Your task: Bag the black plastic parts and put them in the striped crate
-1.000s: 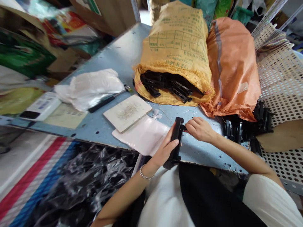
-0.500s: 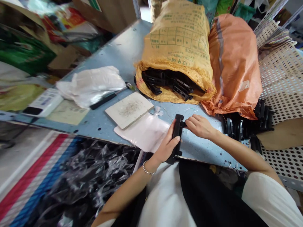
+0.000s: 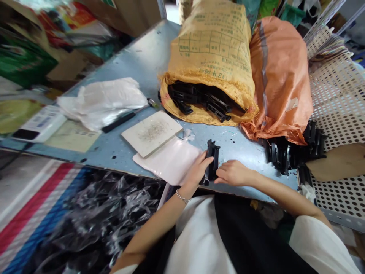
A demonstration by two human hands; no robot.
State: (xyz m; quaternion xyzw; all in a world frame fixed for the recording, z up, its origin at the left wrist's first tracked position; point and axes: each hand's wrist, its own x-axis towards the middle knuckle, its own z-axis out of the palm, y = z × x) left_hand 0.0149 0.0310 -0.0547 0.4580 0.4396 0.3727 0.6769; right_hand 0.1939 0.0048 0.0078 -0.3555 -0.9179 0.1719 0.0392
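Near the front edge of the table, my left hand (image 3: pixel 198 169) is closed around a long black plastic part (image 3: pixel 211 161), its thumb lying across the front. The part has a slotted, channelled face and stands almost upright in the view. Curled fingers of my right hand (image 3: pixel 232 173) press together at the part's lower right side; what the fingertips pinch, if anything, is hidden. Below the left hand lies a pale pink plastic bag (image 3: pixel 173 161), partly under a speckled whitish slab (image 3: pixel 151 131).
Behind are a yellow woven sack (image 3: pixel 211 53) with black parts in its mouth and an orange sack (image 3: pixel 281 80). More black parts (image 3: pixel 281 154) lie at right beside a perforated white basket (image 3: pixel 339 99). A black-handled tool (image 3: pixel 118 121) and white plastic bag (image 3: pixel 107 99) lie left.
The black part has turned, showing its slotted face. My right hand has moved down from its upper right side to its lower right side. The view has shifted slightly.
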